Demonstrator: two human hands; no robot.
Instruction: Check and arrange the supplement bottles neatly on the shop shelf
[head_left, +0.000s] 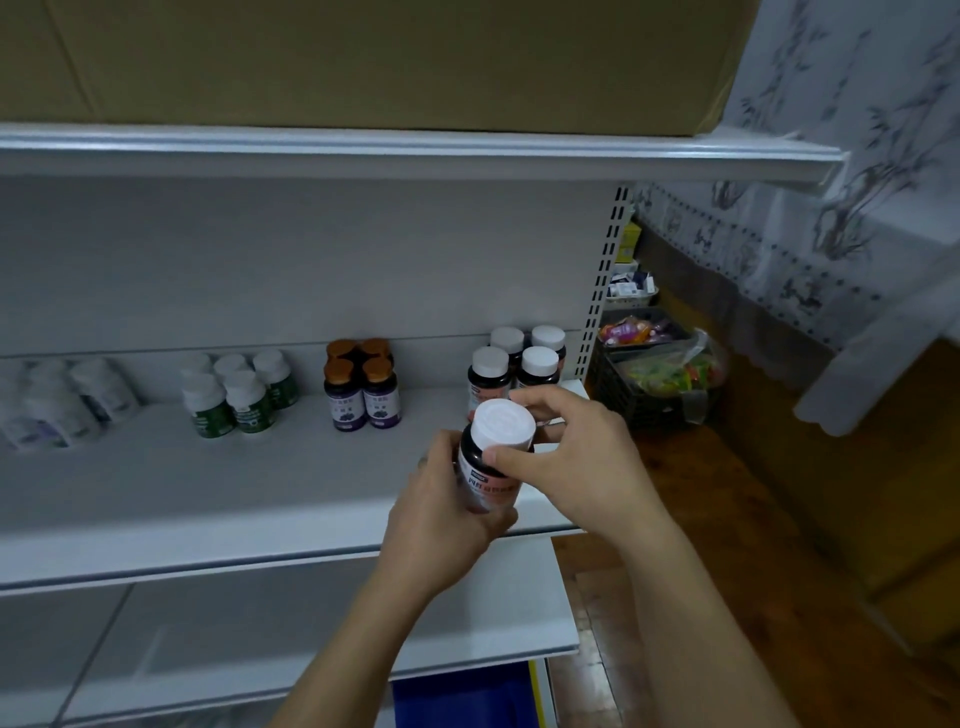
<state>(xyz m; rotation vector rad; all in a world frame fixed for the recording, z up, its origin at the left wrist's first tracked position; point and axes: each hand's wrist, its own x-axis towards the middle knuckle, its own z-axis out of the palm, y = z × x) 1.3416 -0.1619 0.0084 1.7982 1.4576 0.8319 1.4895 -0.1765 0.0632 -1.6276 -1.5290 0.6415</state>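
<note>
With left hand (441, 525) curled round pink-label bottle (480, 483), right hand (576, 467) pinching its cap (504, 423): mid-check, not yet shelved beside matching four (514, 361) at twelve o'clock.

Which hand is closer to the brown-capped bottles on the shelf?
Left. The left hand, gripping a bottle, is right of the brown-capped bottles; the right hand, on its cap, is farther right.
</note>
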